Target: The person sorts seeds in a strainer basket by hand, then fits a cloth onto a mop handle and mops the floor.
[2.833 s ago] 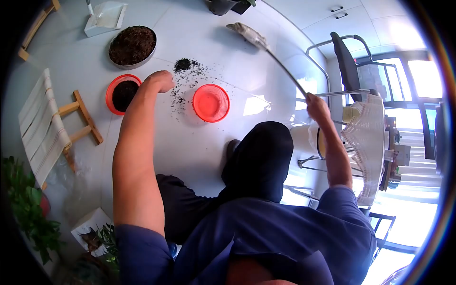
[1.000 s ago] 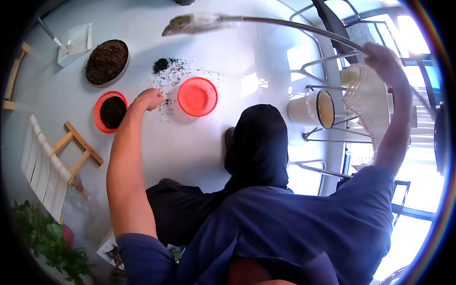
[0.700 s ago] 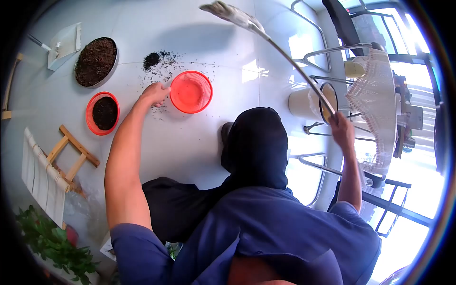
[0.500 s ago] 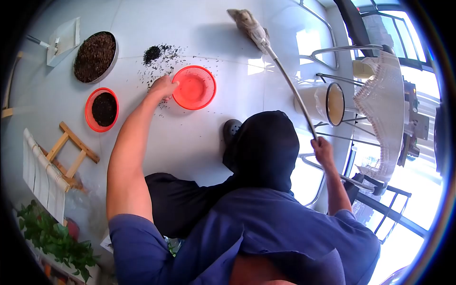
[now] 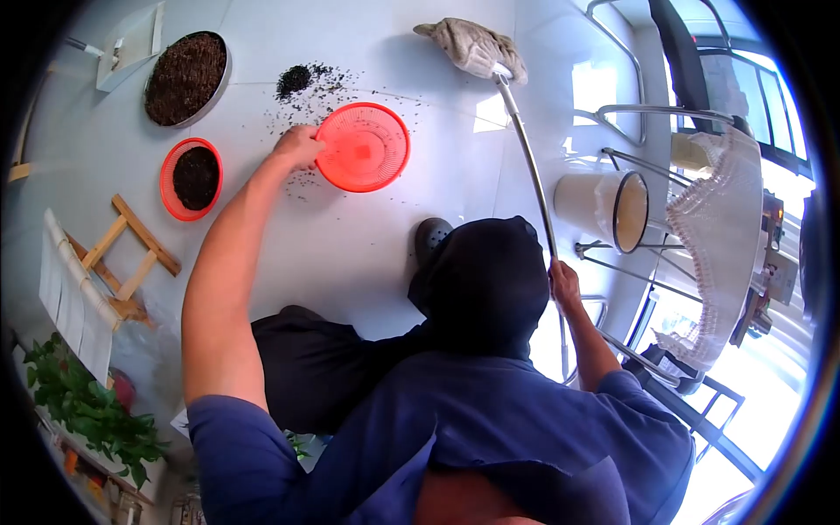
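My left hand is closed on the left rim of an empty-looking red basket, which is tilted. My right hand grips the metal pole of a mop, whose grey-beige cloth head is at the top of the view. Behind the red basket, a small dark heap and scattered dark grains lie on the pale floor. To the left stands a second red basket with dark soil in it. Beyond it is a round pan of brown soil.
A white dustpan is at the upper left. Below it are a wooden-framed folding seat and a green plant. On the right are a lined bin, metal chair frames and a table with a lace cloth.
My left hand has moved right from beside the soil basket and taken hold of the other red basket, now lifted and tilted. The mop swung left, then back right; my right hand came down.
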`<state>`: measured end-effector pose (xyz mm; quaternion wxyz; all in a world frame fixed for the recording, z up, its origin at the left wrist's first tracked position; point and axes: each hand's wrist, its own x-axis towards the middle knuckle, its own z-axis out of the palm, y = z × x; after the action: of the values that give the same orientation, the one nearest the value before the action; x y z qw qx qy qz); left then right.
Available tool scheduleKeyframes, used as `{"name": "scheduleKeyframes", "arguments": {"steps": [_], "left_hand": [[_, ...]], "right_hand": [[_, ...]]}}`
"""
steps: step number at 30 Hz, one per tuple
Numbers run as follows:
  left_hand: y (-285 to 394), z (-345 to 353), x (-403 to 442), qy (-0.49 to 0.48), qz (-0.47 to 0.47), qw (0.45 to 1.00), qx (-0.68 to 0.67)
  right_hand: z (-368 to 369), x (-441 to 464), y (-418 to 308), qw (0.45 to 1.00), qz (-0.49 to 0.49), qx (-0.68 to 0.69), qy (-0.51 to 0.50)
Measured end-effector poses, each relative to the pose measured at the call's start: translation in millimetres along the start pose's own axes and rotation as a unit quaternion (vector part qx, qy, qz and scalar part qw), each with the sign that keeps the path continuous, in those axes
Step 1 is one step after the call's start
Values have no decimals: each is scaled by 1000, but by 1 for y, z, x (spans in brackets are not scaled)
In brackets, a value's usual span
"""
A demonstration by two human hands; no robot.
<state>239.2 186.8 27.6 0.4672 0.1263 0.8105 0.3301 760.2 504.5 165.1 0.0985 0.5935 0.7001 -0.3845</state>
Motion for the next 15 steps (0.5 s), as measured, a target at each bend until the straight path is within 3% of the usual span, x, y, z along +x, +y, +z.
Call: {"name": "scheduleKeyframes", "arguments": {"steps": [2,3,5,6,8,10,12,15], "left_hand": [[-4,-14,-3,39,9,999,-13],[-5,-21,-4,40,12,999,-19],[-7,-34,-7,77,14,997,-17],[-10,-39,-5,89,13,996,-27],[-12,-47,-7,124,12,991,-47],[-18,-56,-3,129,12,990,-61],[-17,-60,-6,135,16,988,-71],[-12,-67,-15,164,10,980,-111]], "right_hand": [[-22,-12,18,991,-90,-75,70],[-37,-26,27,994,-18,-75,77],[-62,-42,70,971,-84,-198,101],[-59,-66,58,980,5,-172,97],[-59,-68,99,973,-27,-205,107],[-49,-69,103,960,-126,-231,91],[-35,-69,100,981,10,-178,78],[-23,-66,89,967,-53,-241,68]]}}
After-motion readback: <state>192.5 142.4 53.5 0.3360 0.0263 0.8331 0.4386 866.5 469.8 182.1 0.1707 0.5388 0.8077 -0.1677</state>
